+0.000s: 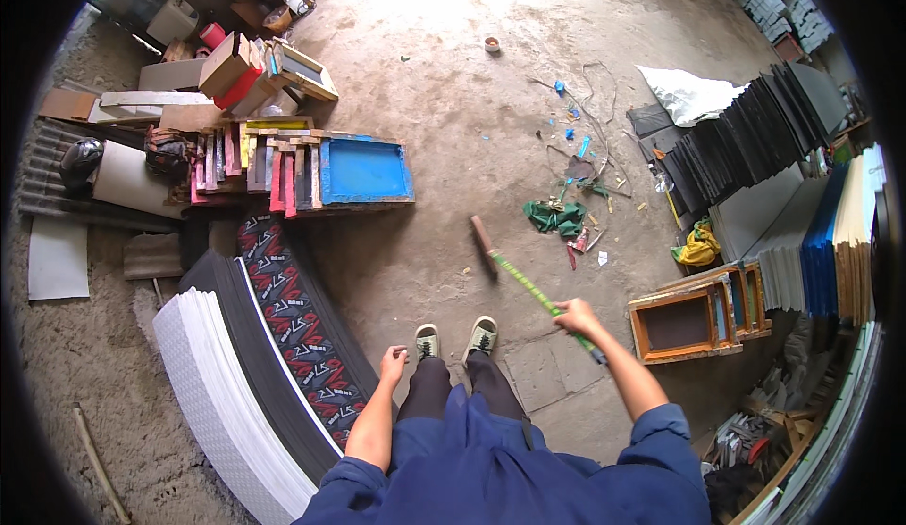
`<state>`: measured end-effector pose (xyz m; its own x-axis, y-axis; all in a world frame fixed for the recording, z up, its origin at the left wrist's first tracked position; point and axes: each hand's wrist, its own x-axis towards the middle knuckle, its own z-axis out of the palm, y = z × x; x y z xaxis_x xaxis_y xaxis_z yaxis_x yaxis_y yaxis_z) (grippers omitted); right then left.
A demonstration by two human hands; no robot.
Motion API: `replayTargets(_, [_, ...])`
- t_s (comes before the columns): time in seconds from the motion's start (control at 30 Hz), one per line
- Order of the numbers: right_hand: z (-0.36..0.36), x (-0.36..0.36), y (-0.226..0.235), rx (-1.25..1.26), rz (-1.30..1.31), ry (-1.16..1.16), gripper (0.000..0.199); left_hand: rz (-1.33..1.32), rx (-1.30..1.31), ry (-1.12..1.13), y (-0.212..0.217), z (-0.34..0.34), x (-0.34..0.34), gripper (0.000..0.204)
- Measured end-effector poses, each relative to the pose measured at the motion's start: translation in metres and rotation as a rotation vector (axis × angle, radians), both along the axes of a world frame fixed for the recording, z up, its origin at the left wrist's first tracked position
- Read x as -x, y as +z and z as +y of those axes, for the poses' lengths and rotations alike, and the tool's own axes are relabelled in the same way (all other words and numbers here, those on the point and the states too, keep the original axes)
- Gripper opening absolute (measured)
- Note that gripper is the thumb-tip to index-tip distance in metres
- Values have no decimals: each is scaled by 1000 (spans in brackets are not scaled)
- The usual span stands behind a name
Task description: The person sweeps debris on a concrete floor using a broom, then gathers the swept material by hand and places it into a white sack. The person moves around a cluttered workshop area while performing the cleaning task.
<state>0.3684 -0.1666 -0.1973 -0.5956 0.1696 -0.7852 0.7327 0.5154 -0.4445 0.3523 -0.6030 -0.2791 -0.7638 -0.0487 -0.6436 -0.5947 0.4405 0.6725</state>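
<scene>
My right hand (578, 320) is closed round the green patterned handle of a broom (528, 284). The broom slants forward and left; its brownish head is low over the concrete floor, with dark bristles on the near side. My left hand (394, 363) hangs beside my left leg, fingers curled in; whether anything is inside cannot be made out. Beyond the broom head to the right lies litter: a crumpled green sheet (555, 218), a blue scrap (570, 134), tangled cords (613, 138) and a small white scrap (602, 258).
Stacked sheets (222, 355) and a patterned black-and-red sheet (300, 327) stand at my left. Farther left are frames, one with a blue panel (368, 171). At right are wooden frames (675, 325), black panels (746, 133) and a yellow-green bag (698, 245). A small round container (492, 45) sits far ahead.
</scene>
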Motion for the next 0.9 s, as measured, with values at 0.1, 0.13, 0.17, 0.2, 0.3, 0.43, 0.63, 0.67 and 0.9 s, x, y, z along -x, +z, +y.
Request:
replayTargets(0.1, [52, 17, 11, -175, 32, -62, 41, -57, 15, 2, 4, 0, -8, 18])
replayTargets(0.13, [68, 27, 7, -212, 72, -104, 40, -61, 6, -3, 1, -3, -10, 18])
replayTargets(0.17, [80, 36, 2, -225, 89, -180, 41, -75, 11, -2, -1, -8, -13, 18])
replayTargets(0.2, [92, 46, -4, -262, 116, -215, 42, -88, 12, -8, -4, -10, -14, 18])
replayTargets(0.3, [119, 59, -28, -381, 228, -266, 43, -85, 10, -26, -19, -18, -14, 17])
replayTargets(0.43, [97, 48, -5, -335, 256, -338, 44, -201, 81, -70, -23, -36, 4, 17])
replayTargets(0.63, [61, -20, 91, -109, -72, -233, 46, -188, 61, -285, -33, 16, 93, 20])
replayTargets(0.67, [58, -25, 93, -103, -115, -195, 46, -160, 62, -328, -34, 33, 115, 20])
replayTargets(0.9, [66, -15, 73, -176, -72, -56, 44, -70, -47, -455, -15, 122, 207, 22])
